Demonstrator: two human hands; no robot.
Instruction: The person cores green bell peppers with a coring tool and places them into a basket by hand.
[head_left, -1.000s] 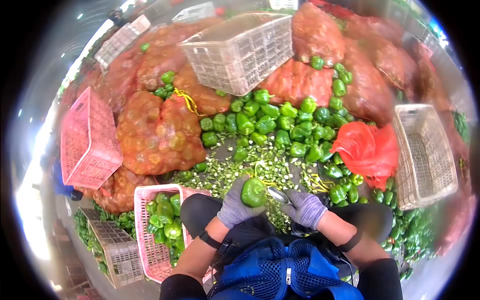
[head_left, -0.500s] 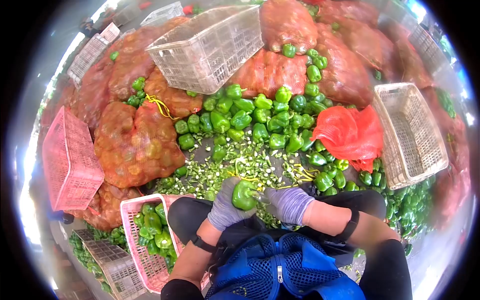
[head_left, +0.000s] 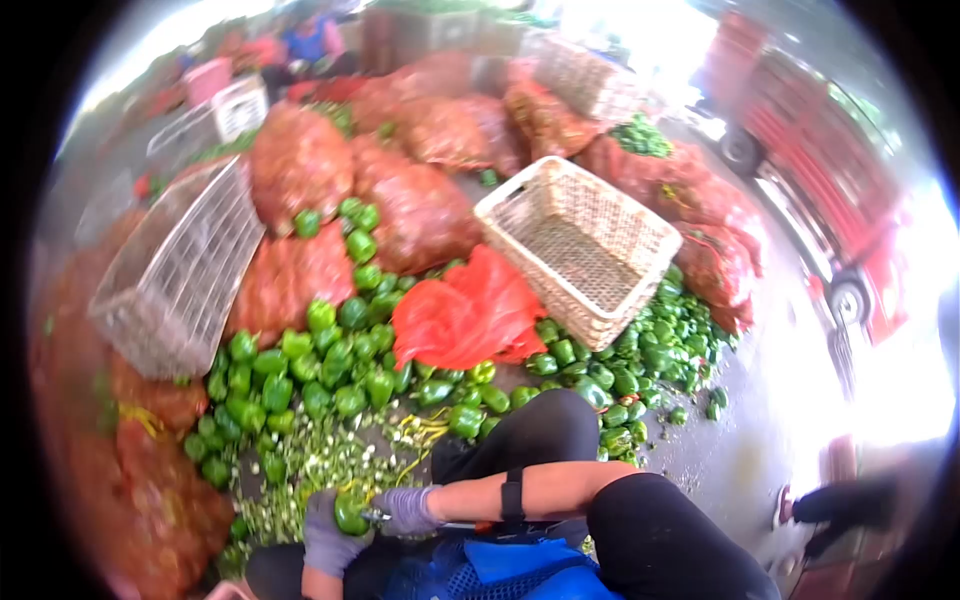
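In my left hand (head_left: 335, 540), in a greyish-purple glove, is a green bell pepper (head_left: 351, 511), with the fingers closed round its side. My right hand (head_left: 405, 509), gloved alike, is closed beside the pepper's stem end. A small metal tool (head_left: 377, 516) shows between that hand and the pepper; blur hides its exact kind. Below and ahead of the hands, pale green stem trimmings (head_left: 310, 465) cover the ground. A heap of whole green peppers (head_left: 300, 370) lies just beyond them.
A crumpled red mesh bag (head_left: 465, 315) lies on the peppers. Behind it stand a cream plastic crate (head_left: 600, 240) and, left, a tilted greyish crate (head_left: 170, 280). Full mesh sacks (head_left: 415, 205) surround the heap. A red vehicle (head_left: 820, 170) and a person's leg (head_left: 850, 503) appear at right.
My view has swung right and up, so the heap and crates appear further left. The red vehicle has come into view; the pink crates have mostly left it. Both hands remain at the pepper.
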